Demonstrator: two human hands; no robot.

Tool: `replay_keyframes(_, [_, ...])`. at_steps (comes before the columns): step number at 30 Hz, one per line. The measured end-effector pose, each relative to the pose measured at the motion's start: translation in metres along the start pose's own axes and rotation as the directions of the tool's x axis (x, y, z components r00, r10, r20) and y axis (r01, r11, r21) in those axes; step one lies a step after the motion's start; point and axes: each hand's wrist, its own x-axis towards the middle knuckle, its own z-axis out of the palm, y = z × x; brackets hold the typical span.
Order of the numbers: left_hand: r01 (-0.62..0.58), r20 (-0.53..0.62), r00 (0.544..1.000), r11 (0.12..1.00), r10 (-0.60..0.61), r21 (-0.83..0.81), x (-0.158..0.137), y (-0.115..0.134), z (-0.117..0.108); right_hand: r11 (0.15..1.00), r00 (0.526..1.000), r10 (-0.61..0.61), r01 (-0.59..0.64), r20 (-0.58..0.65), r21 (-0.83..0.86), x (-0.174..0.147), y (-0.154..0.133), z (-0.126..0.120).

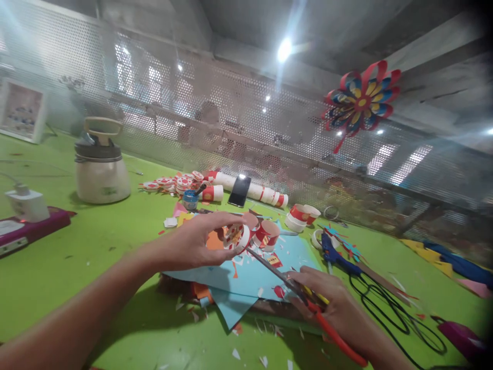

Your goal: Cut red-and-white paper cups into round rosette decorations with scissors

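My left hand point(206, 241) is closed around a small paper cup point(243, 239) with red and white markings, its white rim facing right. Part of the cup is hidden by the fingers. In my right hand point(331, 298) are scissors point(269, 266) with red handles, their long metal blades reaching left to the cup's rim. A yellow and black part shows beside the handles. Below lie blue paper sheets point(246, 282) strewn with paper scraps. Another red and white paper cup point(266, 235) stands just beyond the one I hold.
More cups point(298, 218) stand at the right back, near a blue glue gun point(339, 257) and its black cable point(400, 308). Behind the sheets are a phone point(239, 191), a row of stacked cups point(262, 192), a blue jar point(190, 199) and a white kettle point(102, 177). A power strip point(46, 231) lies left.
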Motion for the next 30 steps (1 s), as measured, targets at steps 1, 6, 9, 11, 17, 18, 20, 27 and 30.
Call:
replay_keyframes(1, [-0.013,-0.012,1.0,1.0,0.014,0.017,-0.001,0.001,-0.001,1.0,1.0,0.001,-0.001,0.005,-0.001,0.0,0.0,0.0])
replay_keyframes(6, [-0.081,-0.026,0.996,0.995,0.083,0.061,-0.004,0.007,-0.005,1.0,0.999,-0.027,0.026,-0.032,-0.008,0.001,0.001,0.001])
replay_keyframes(9, [-0.102,-0.034,0.994,0.994,0.103,0.05,-0.006,0.012,-0.009,0.997,0.992,-0.074,0.07,-0.101,-0.041,-0.001,0.007,0.006])
replay_keyframes(11, [-0.105,-0.047,0.993,0.994,0.107,0.038,-0.006,0.016,-0.012,0.994,0.986,-0.089,0.079,-0.138,-0.072,-0.004,0.01,0.011])
replay_keyframes(17, [-0.108,-0.045,0.993,0.994,0.108,0.003,-0.008,0.021,-0.018,0.998,0.974,-0.003,-0.01,-0.225,-0.057,-0.01,0.005,0.02])
replay_keyframes(18, [-0.111,-0.045,0.993,0.994,0.111,0.0,-0.008,0.021,-0.018,0.999,0.973,-0.001,-0.012,-0.231,-0.052,-0.009,0.004,0.02])
replay_keyframes(20, [-0.117,-0.042,0.992,0.993,0.117,-0.003,-0.008,0.022,-0.019,0.998,0.972,-0.036,0.023,-0.234,-0.056,-0.009,0.004,0.018])
replay_keyframes(27, [-0.001,-0.064,0.998,0.998,-0.003,-0.056,-0.01,0.024,-0.018,0.994,0.974,-0.089,0.075,-0.208,-0.077,-0.011,0.012,0.016])
replay_keyframes(30, [-0.01,-0.088,0.996,0.996,0.002,-0.087,-0.011,0.024,-0.018,0.998,0.977,-0.035,0.022,-0.211,-0.066,-0.014,0.011,0.02])
